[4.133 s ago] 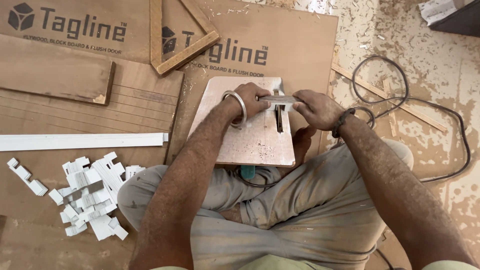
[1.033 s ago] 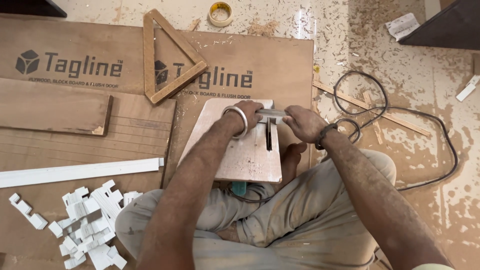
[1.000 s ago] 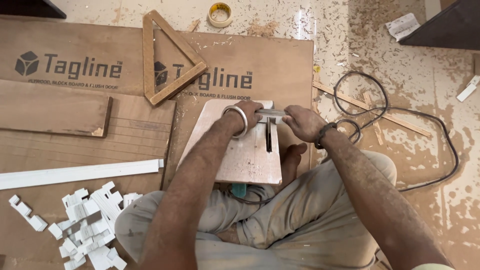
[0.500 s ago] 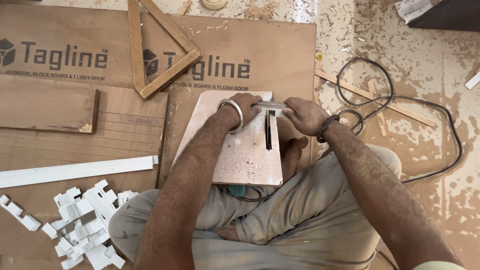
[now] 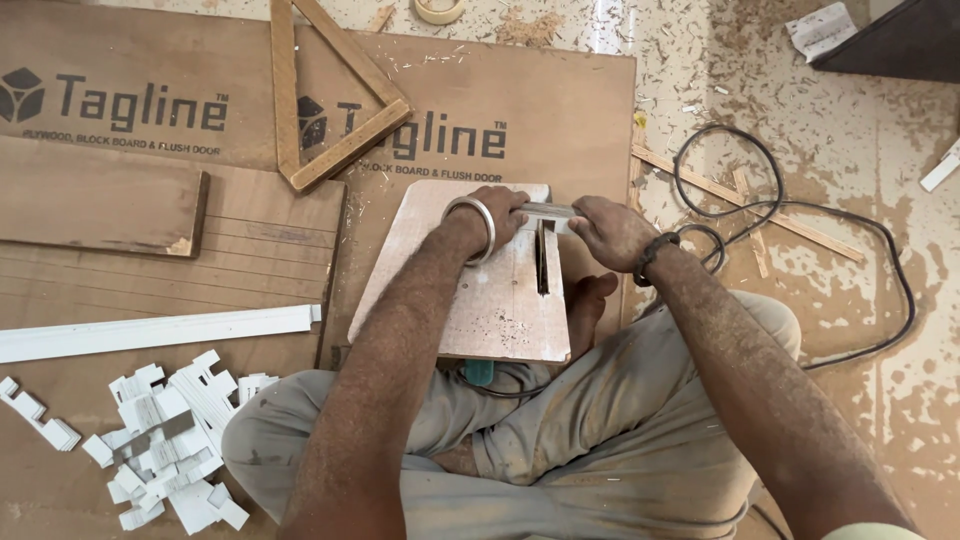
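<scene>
Sawdust and wood shavings cover the pale floor [image 5: 860,330] you sit on, with big brown plywood sheets [image 5: 560,110] spread under the work. Your view has slid a little since half a second ago: the wooden triangle frame [image 5: 335,110] and the roll of tape [image 5: 438,10] now sit further right in the frame, yet your hands have kept their place at the top edge of the small dusty board [image 5: 480,300] resting over your crossed legs. So the grip has held; only your head has moved.

Your left hand [image 5: 497,212], a metal bangle [image 5: 476,222] on its wrist, has its fingers closed down on one end of a thin pale strip [image 5: 547,211]. Your right hand [image 5: 608,228] clamps the other end, fingers curled together around it. That strip lies across the top of the dark slot [image 5: 542,262] cut in the board, near the middle of the frame.

At lower left lies a heap of short white offcuts [image 5: 170,440], with a long white strip [image 5: 160,330] above it. A black cable [image 5: 800,210] loops across the right side.
</scene>
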